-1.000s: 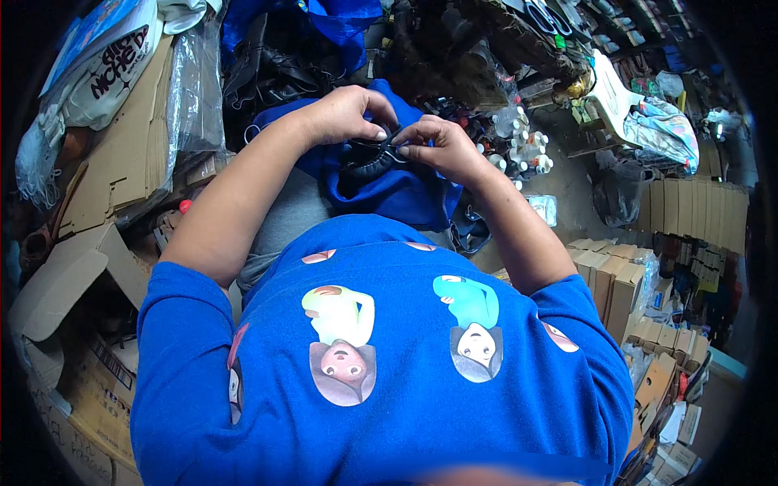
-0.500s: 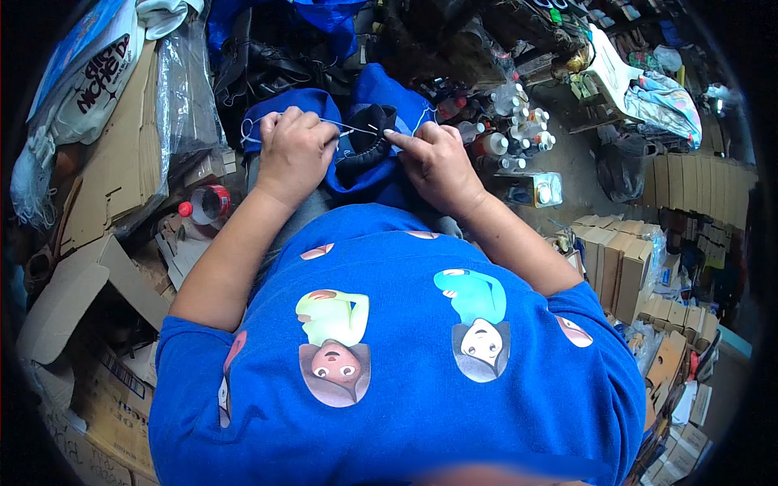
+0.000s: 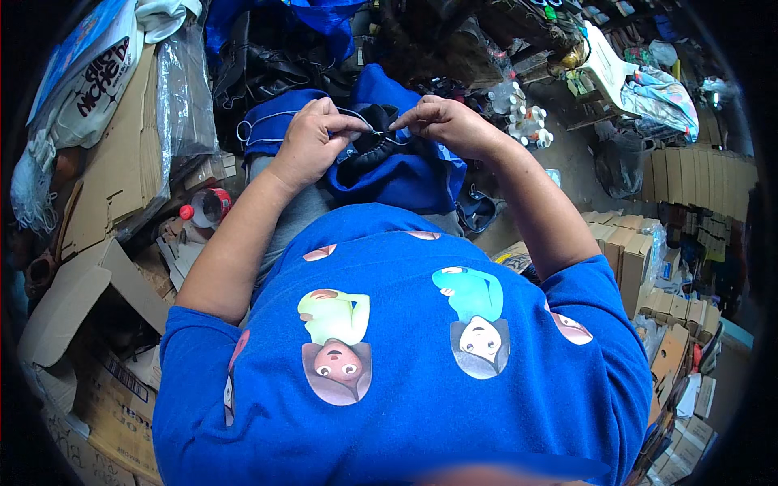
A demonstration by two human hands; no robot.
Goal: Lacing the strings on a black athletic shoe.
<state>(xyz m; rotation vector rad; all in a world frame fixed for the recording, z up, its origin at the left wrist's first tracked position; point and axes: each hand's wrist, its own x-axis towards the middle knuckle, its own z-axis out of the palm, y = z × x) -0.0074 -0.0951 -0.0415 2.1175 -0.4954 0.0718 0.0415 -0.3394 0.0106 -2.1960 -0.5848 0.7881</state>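
Observation:
Across my lap lies blue cloth (image 3: 397, 193), and in its folds sits a black shoe-like piece (image 3: 374, 152) with a ridged, curved edge. My left hand (image 3: 312, 144) is closed over its left side, thumb and forefinger pinching white thread (image 3: 261, 116). That thread loops out to the left over the cloth and runs to the black edge. Opposite, my right hand (image 3: 454, 125) is pinched, its fingertips close to the thread at the edge. Whatever is between those fingertips is too small to make out.
Flattened cardboard (image 3: 121, 166) and a red-capped bottle (image 3: 209, 208) are at my left. White-capped bottles (image 3: 527, 121) stand beyond my right hand. Farther right are a white chair (image 3: 608, 69), a dark bag (image 3: 622, 166) and stacked cardboard boxes (image 3: 636, 251).
My left hand has moved right to the black edge. The right hand has lifted and turned, its forearm swinging outward. The thread, earlier stretched between the hands, now hangs in looser loops.

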